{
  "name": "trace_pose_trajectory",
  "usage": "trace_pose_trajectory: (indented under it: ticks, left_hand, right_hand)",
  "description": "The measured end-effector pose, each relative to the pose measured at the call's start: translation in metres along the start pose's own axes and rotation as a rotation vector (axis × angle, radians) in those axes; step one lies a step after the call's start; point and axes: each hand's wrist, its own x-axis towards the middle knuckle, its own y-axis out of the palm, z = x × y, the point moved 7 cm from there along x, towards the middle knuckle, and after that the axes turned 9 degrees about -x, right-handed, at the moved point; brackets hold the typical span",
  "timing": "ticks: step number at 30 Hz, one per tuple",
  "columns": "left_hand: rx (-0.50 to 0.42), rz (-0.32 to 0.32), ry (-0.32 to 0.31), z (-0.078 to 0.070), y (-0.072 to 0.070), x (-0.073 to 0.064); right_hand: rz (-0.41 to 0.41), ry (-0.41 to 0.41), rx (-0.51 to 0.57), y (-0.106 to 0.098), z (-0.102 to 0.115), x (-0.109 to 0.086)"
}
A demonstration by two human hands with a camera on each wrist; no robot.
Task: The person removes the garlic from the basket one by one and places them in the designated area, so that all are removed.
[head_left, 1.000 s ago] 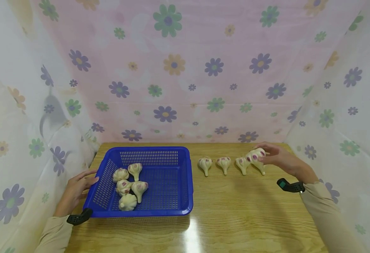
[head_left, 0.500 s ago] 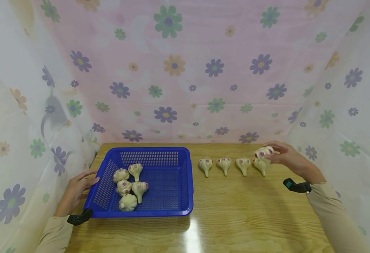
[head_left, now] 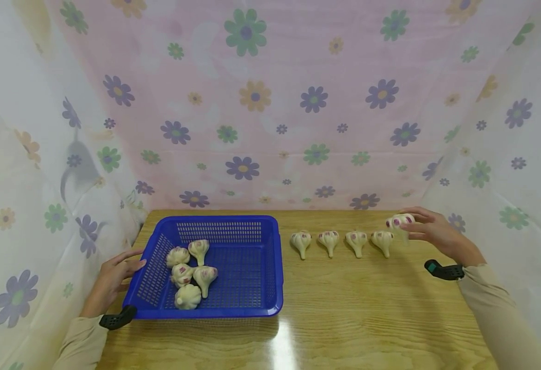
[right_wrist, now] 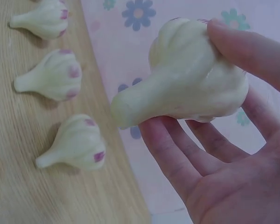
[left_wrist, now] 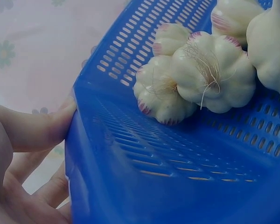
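Note:
My right hand holds a garlic bulb above the table's back right. In the right wrist view the thumb lies on this garlic bulb from above, the fingers are under it, and its stem points left. Several more garlic bulbs lie in a row on the table, stems toward me. At the left stands a blue plastic basket with several garlic bulbs in its left half. My left hand touches the basket's left rim from outside with thumb and fingers; part of the fingers is hidden behind the rim.
The wooden table carries the basket and the row. A flowered pink cloth rises behind the table's back edge, and pale flowered cloths hang at both sides. A black strap sits on the right wrist.
My right hand has moved right with its garlic bulb, away from the row, so the row's rightmost bulb is now uncovered. The left hand and the basket have stayed put.

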Motion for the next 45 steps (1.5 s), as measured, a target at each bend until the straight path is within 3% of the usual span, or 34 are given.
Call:
trace_pose_trajectory:
  ticks: [23, 34, 45]
  left_hand:
    - [0.006, -0.008, 0.019, -0.001, 0.002, -0.003]
    - [0.011, -0.011, 0.015, -0.001, 0.001, 0.000]
    - [-0.001, -0.014, -0.001, -0.001, 0.002, 0.001]
  right_hand:
    - [-0.042, 0.084, -0.012, -0.020, -0.062, 0.010]
    - [-0.066, 0.203, -0.030, -0.020, -0.099, 0.019]
    - [-0.119, 0.226, -0.083, -0.013, -0.118, 0.024]
